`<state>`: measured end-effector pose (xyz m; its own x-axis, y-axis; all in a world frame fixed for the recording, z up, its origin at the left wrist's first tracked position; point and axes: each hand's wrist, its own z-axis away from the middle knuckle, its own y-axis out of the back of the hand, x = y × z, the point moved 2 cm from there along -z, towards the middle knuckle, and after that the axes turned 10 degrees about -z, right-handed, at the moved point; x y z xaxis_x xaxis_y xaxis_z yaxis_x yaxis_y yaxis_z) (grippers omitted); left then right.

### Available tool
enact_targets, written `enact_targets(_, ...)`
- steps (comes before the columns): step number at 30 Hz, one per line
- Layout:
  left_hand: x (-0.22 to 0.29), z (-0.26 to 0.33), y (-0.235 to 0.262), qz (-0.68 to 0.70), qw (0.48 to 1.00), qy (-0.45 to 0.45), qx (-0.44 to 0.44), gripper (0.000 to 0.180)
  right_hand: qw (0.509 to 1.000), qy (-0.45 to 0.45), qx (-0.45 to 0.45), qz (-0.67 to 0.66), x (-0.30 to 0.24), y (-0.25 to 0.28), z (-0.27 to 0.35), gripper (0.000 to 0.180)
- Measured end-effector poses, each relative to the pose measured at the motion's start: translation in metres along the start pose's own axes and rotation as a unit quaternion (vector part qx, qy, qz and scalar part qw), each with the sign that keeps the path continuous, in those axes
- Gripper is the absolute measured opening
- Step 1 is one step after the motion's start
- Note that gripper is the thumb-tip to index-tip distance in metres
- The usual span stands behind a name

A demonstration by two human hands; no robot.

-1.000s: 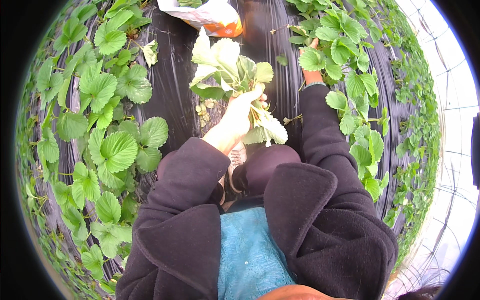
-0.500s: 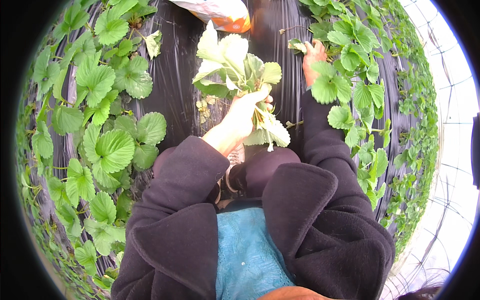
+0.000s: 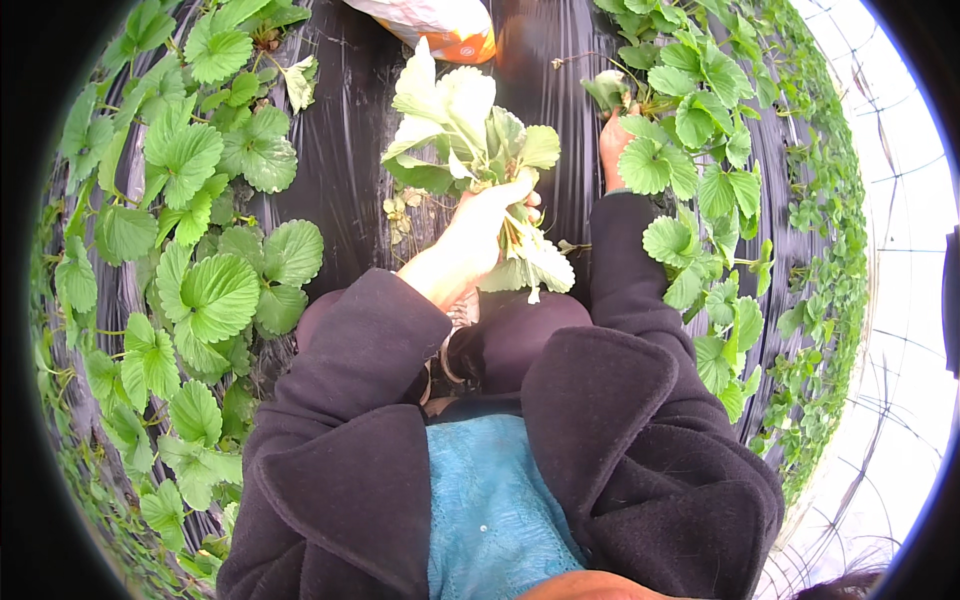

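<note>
My left hand (image 3: 480, 232) is closed around a bunch of picked strawberry leaves (image 3: 462, 110), held up over the black film in front of my knees. Pale leaves fan out above the fist, and more hang below it. To the right, my right hand (image 3: 613, 150) reaches in at the edge of the strawberry plants (image 3: 700, 120). Its fingers, partly hidden by foliage, are closed at the base of a drooping strawberry leaf (image 3: 605, 90).
Black plastic film (image 3: 545, 130) covers the ground between the rows. A white and orange bag (image 3: 440, 25) lies on it at the far end. Another strawberry row (image 3: 215, 300) stands close on my left. Pale, line-crossed sheeting (image 3: 910, 250) borders the right side.
My right hand has drawn slightly nearer and turned, and the leaf at its fingers now stands more upright. The left hand keeps its bunch almost still.
</note>
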<state>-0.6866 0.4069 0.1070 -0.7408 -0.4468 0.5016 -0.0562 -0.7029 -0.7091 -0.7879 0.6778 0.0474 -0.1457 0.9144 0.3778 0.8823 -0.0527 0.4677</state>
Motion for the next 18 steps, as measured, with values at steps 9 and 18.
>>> enact_targets(9,0.006,-0.003,0.005,-0.027,0.995,-0.076,0.055,0.027,0.496,-0.543,-0.157,-0.659,-0.112,0.089,-0.056,0.020)
enact_targets(18,0.028,-0.005,0.017,0.113,0.986,-0.122,0.015,0.028,0.625,-0.214,-0.413,-0.627,-0.147,0.127,-0.119,0.053)
